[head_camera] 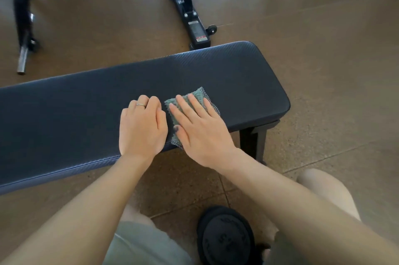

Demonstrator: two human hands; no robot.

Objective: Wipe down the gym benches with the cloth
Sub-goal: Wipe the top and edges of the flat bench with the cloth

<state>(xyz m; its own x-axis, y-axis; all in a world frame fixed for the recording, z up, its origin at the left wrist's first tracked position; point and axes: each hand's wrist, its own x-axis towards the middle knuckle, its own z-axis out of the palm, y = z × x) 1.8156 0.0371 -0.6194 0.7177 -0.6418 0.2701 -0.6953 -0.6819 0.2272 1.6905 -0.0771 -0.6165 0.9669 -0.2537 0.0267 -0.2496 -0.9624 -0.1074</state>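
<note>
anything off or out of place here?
A weight plate lies loose on the floor beside the person's legs, a trip hazard. A bare bar end juts out on the far left. Bench pad and cloth look fine.

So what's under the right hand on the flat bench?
A folded green cloth lies flat on the bench pad under the right hand. Its far corner and near edge show; its middle is covered. The left hand rests beside it.
</note>
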